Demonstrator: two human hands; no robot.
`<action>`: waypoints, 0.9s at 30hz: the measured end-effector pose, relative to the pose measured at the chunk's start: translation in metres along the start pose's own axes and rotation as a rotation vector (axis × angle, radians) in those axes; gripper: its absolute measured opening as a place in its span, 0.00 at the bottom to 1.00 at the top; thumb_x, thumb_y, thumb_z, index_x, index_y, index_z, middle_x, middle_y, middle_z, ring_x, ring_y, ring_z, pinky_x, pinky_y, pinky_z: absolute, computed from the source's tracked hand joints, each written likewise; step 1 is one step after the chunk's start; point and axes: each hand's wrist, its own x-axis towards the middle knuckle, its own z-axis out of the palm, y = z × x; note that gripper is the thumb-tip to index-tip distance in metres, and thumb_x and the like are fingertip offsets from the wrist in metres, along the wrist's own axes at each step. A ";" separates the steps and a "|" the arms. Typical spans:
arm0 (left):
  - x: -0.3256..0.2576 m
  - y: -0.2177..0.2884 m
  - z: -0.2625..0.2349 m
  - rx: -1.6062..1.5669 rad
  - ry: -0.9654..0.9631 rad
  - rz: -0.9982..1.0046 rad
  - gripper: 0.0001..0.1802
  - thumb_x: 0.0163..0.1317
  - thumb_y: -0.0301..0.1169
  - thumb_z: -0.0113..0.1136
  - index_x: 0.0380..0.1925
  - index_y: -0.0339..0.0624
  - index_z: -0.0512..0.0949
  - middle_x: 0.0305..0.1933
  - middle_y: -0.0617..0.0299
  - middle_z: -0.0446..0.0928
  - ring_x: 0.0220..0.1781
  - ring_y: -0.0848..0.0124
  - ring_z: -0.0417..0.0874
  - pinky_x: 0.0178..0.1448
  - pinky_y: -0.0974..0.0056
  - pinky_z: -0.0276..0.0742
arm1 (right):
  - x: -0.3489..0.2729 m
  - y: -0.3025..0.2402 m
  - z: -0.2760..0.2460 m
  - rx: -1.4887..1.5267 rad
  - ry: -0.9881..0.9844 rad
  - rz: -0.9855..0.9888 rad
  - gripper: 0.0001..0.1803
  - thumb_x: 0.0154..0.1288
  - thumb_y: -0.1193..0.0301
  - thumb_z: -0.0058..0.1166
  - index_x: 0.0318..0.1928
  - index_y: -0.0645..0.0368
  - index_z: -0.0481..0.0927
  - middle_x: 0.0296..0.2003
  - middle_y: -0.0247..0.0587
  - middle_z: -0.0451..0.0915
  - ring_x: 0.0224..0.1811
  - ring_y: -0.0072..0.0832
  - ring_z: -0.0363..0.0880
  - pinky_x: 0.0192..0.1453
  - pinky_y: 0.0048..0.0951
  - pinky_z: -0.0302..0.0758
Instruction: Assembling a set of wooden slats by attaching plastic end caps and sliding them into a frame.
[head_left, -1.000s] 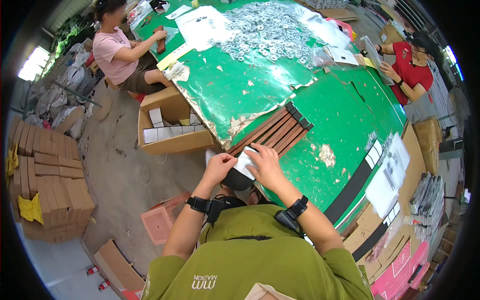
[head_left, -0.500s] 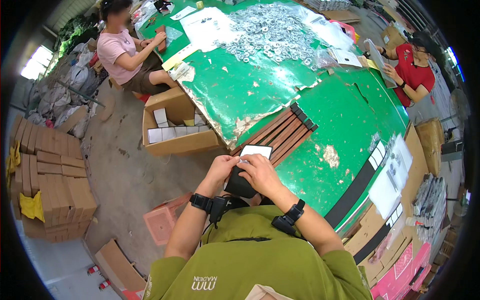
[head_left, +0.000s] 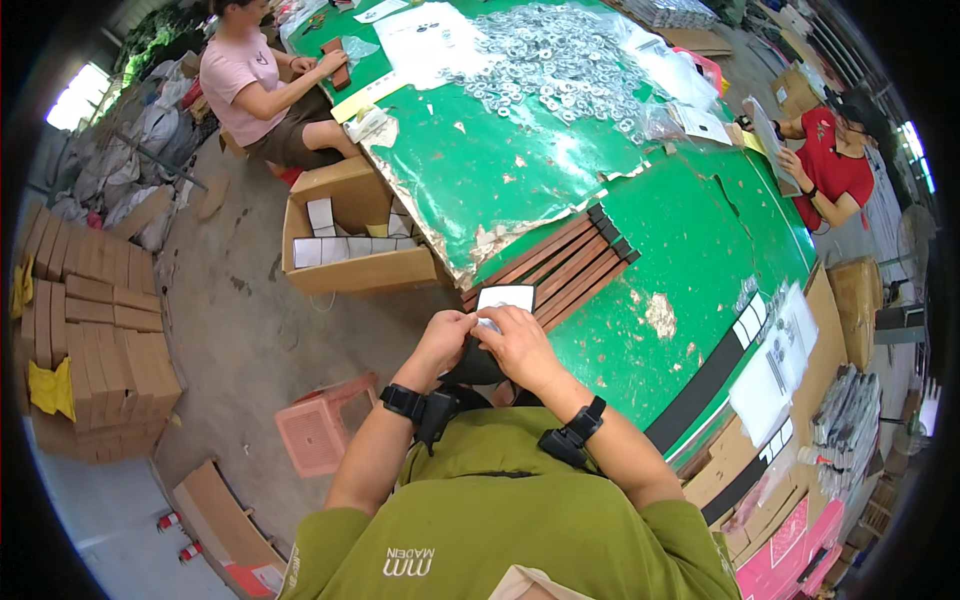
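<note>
Pinching white card [head_left: 505, 298] between both hands.

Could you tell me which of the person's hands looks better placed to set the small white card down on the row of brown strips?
Probably the right hand: it lies over the white card, next to the brown strips. The left hand grips the black piece on the floor side.

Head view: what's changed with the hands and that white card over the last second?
Both hands, left and right, drew back from the brown strips toward the body and closed together on a dark piece and the white card, which shifted slightly with them. The strips, green table and cardboard box stayed put.
</note>
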 end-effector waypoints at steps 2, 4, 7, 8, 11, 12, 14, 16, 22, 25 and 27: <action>-0.001 0.001 -0.003 -0.006 0.010 -0.001 0.14 0.70 0.37 0.55 0.27 0.43 0.78 0.22 0.69 0.74 0.20 0.79 0.71 0.22 0.71 0.63 | 0.004 0.000 0.000 0.056 0.025 0.012 0.18 0.55 0.75 0.60 0.48 0.57 0.80 0.50 0.41 0.77 0.52 0.41 0.75 0.56 0.41 0.72; -0.001 0.002 -0.006 -0.008 0.026 0.013 0.14 0.70 0.37 0.55 0.27 0.42 0.79 0.22 0.68 0.75 0.21 0.79 0.72 0.22 0.70 0.63 | 0.002 -0.003 0.001 0.088 0.025 0.043 0.18 0.55 0.74 0.61 0.48 0.57 0.80 0.50 0.41 0.77 0.53 0.42 0.75 0.57 0.42 0.72; 0.027 -0.031 -0.011 0.062 0.062 0.185 0.11 0.68 0.34 0.58 0.30 0.38 0.81 0.25 0.66 0.78 0.22 0.79 0.73 0.24 0.70 0.67 | 0.003 -0.002 -0.001 0.120 0.042 0.052 0.18 0.55 0.74 0.62 0.48 0.58 0.80 0.49 0.42 0.78 0.52 0.43 0.74 0.56 0.42 0.72; 0.034 -0.036 -0.010 0.145 0.075 0.208 0.10 0.67 0.32 0.58 0.31 0.37 0.81 0.25 0.67 0.78 0.23 0.78 0.75 0.27 0.70 0.70 | 0.000 0.000 0.001 0.105 0.054 0.076 0.19 0.54 0.74 0.62 0.49 0.59 0.80 0.48 0.42 0.78 0.52 0.43 0.75 0.56 0.42 0.72; 0.029 -0.035 -0.001 0.031 0.143 0.260 0.08 0.67 0.31 0.58 0.34 0.37 0.81 0.29 0.66 0.80 0.25 0.78 0.76 0.28 0.70 0.71 | -0.003 0.005 0.004 0.122 0.062 0.069 0.19 0.55 0.74 0.62 0.49 0.59 0.79 0.47 0.43 0.78 0.51 0.44 0.75 0.56 0.43 0.72; 0.036 -0.048 -0.002 -0.079 0.199 0.334 0.08 0.67 0.31 0.58 0.36 0.38 0.80 0.31 0.66 0.80 0.25 0.78 0.76 0.27 0.70 0.71 | 0.001 0.000 -0.001 0.121 0.058 0.042 0.19 0.55 0.74 0.62 0.49 0.58 0.80 0.47 0.44 0.78 0.50 0.45 0.75 0.56 0.44 0.72; 0.036 -0.050 -0.005 -0.142 0.075 0.327 0.08 0.68 0.31 0.58 0.40 0.38 0.79 0.31 0.67 0.79 0.23 0.79 0.74 0.24 0.71 0.69 | 0.001 0.000 -0.004 0.090 0.077 0.003 0.18 0.54 0.75 0.64 0.47 0.57 0.80 0.47 0.44 0.78 0.50 0.45 0.75 0.56 0.43 0.74; 0.013 -0.019 0.009 -0.118 0.067 0.209 0.10 0.68 0.33 0.58 0.43 0.38 0.78 0.29 0.67 0.77 0.22 0.81 0.72 0.22 0.72 0.67 | -0.003 0.002 -0.010 0.092 0.089 0.007 0.18 0.54 0.75 0.64 0.47 0.57 0.80 0.47 0.44 0.79 0.50 0.45 0.76 0.55 0.43 0.74; 0.004 0.009 0.024 -0.105 -0.072 0.166 0.16 0.70 0.42 0.58 0.35 0.39 0.78 0.21 0.74 0.68 0.19 0.83 0.64 0.22 0.74 0.58 | -0.015 0.007 -0.017 0.095 0.149 0.082 0.16 0.54 0.75 0.63 0.46 0.55 0.82 0.46 0.42 0.80 0.49 0.44 0.77 0.53 0.41 0.76; -0.005 0.014 0.030 -0.114 -0.172 0.154 0.14 0.71 0.40 0.57 0.39 0.39 0.80 0.23 0.75 0.69 0.22 0.84 0.65 0.24 0.76 0.57 | -0.021 0.018 -0.017 0.145 0.194 0.208 0.15 0.55 0.74 0.63 0.45 0.54 0.83 0.46 0.42 0.81 0.50 0.43 0.77 0.55 0.40 0.76; -0.007 0.009 0.027 -0.049 -0.178 0.192 0.14 0.71 0.39 0.58 0.42 0.39 0.80 0.24 0.74 0.71 0.23 0.84 0.66 0.25 0.76 0.58 | -0.025 0.018 -0.016 0.237 0.206 0.282 0.15 0.55 0.74 0.64 0.45 0.55 0.83 0.46 0.42 0.81 0.51 0.44 0.78 0.55 0.40 0.76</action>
